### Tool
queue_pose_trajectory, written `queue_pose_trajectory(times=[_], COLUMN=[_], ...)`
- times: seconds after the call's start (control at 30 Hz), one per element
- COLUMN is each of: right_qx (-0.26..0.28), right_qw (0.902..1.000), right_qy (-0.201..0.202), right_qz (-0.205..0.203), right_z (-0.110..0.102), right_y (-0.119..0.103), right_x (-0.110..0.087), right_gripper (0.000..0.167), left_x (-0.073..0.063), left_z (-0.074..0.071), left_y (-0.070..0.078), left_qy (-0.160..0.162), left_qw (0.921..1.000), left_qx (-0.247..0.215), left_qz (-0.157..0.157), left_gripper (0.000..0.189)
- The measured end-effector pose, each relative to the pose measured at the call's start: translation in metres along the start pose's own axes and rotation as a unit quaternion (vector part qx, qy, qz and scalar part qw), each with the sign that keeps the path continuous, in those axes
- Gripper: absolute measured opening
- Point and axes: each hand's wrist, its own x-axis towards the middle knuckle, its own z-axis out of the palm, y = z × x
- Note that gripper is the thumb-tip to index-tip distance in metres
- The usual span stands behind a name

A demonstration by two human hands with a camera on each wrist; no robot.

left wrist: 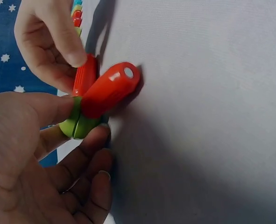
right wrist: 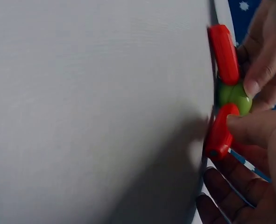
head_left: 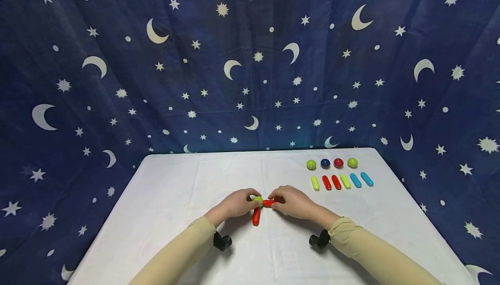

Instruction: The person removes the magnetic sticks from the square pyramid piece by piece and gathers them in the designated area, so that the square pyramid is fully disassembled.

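My left hand (head_left: 239, 202) pinches a green ball (left wrist: 77, 122) between thumb and fingers, low over the middle of the white table. One red rod (head_left: 256, 216) sticks out from the ball toward me; its free end shows a pale round tip in the left wrist view. My right hand (head_left: 291, 201) grips a second red rod (right wrist: 220, 132) between thumb and fingers. That rod's inner end meets the ball's right side; whether it is fixed there I cannot tell. In the head view the right fingers partly cover this rod.
At the back right of the white table (head_left: 175, 180) balls stand in a row: green, a dark blue ball (head_left: 325, 163), a red ball (head_left: 338, 163) and green. Before them lie several rods, among them a yellow rod (head_left: 315, 183) and a blue rod (head_left: 367, 179). A starry curtain (head_left: 250, 94) hangs behind.
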Motion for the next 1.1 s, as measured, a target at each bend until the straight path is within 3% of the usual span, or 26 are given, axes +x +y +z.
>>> queue_pose_trajectory(times=[0.37, 0.8, 0.93, 1.1], right_qx=[-0.041, -0.017, 0.027, 0.09], right_qw=[0.9986, 0.9986, 0.9993, 0.9947], right_qy=[-0.02, -0.046, -0.028, 0.036], right_qz=[-0.028, -0.021, -0.001, 0.036], right_z=[0.004, -0.01, -0.024, -0.063], right_y=[-0.003, 0.0, 0.011, 0.039], right_x=[0.005, -0.005, -0.015, -0.033], right_gripper=[0.018, 0.013, 0.012, 0.019], left_x=[0.002, 0.001, 0.001, 0.0], left_z=[0.001, 0.003, 0.004, 0.005], left_y=[0.0, 0.006, 0.006, 0.004], left_qy=[-0.008, -0.015, -0.011, -0.012], left_qw=[1.0, 0.9999, 0.9999, 0.9999], left_qx=[-0.004, 0.005, 0.009, 0.003], left_qz=[-0.001, 0.0, 0.001, 0.002], left_gripper=[0.028, 0.029, 0.03, 0.032])
